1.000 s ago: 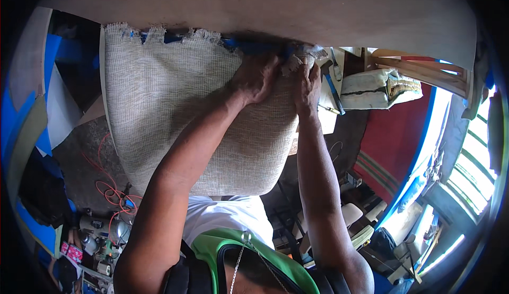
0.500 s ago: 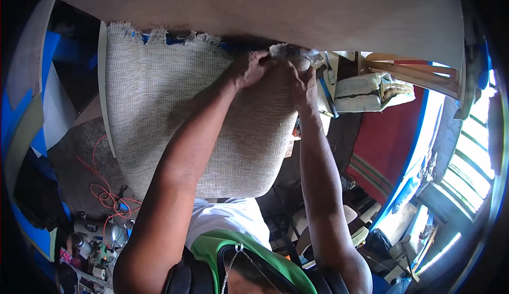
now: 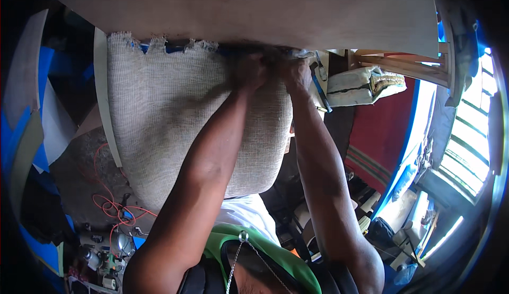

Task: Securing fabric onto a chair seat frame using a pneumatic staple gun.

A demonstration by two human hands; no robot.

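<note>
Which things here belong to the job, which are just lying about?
On the job:
left hand, right hand
frayed beige woven fabric
brown board above its edge

Apparently lying about:
probable blue-handled hammer
orange hose or cord
red cloth

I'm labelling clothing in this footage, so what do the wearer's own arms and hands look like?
The sleeveless left arm and right arm carry no visible wristband or watch. The left hand and right hand appear gloveless; shadow and blur leave any rings unclear. Dark fabric bands at the shoulders flank a green cloth garment.
</note>
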